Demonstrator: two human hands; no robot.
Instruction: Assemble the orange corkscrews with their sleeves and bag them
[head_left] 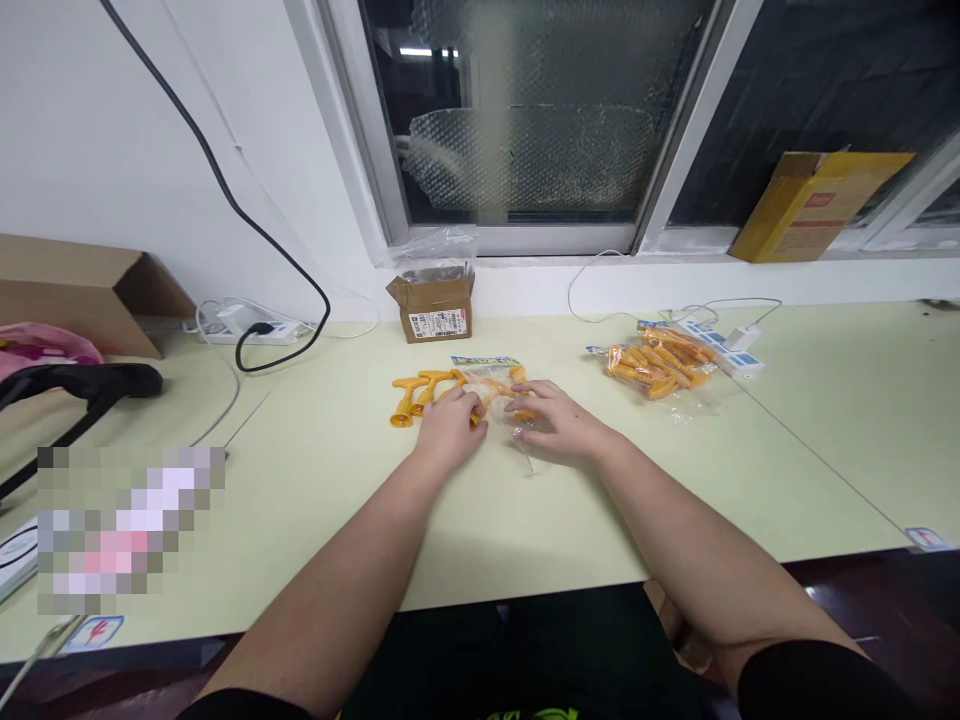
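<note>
Several yellow plastic T-handled pieces (406, 402), each with a hollow round end, lie in a row on the table. My left hand (446, 435) rests at the right side of this row, its fingers curled round one yellow piece, which they partly hide. To its right, a clear plastic bag (529, 455) with a printed header (487, 363) holds more yellow pieces. My right hand (559, 425) grips the bag's right side, thumb below and fingers above. The plastic and my fingers hide part of the bag's contents.
Another clear bag of yellow pieces (656, 362) lies right, by a white power strip (739, 355). Behind stands a small open cardboard box (439, 308). Leftward are a black cable (217, 165), a second power strip (277, 332) and a larger carton (67, 280).
</note>
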